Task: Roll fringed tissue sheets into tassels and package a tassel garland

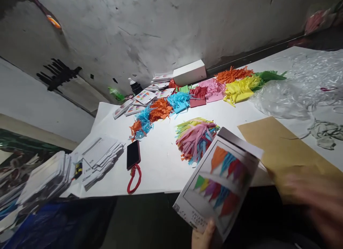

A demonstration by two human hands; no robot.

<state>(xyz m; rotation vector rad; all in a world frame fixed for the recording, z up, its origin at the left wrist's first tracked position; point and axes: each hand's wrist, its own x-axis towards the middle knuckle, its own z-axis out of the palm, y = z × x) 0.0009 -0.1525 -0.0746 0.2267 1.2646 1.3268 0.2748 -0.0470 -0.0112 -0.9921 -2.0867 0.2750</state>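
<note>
My left hand (204,235) grips the lower end of a white cardboard box (187,199), thumb on its front. The box is tilted above the table's front edge, its face printed with colourful tassels. My right hand (318,199), smeared by motion, is at the right over a brown paper sheet or envelope (257,138); its fingers cannot be made out. Just behind the box's upper left edge lies a bundle of mixed-colour paper tassels (194,136), partly hidden by the box.
Fringed paper bundles (180,100) in several colours line the back of the white table (158,152). Printed boxes (144,97) and a plain white box (189,73) stand behind. A phone (133,155), flat white cartons (102,154) and clear plastic bags (286,95) lie around.
</note>
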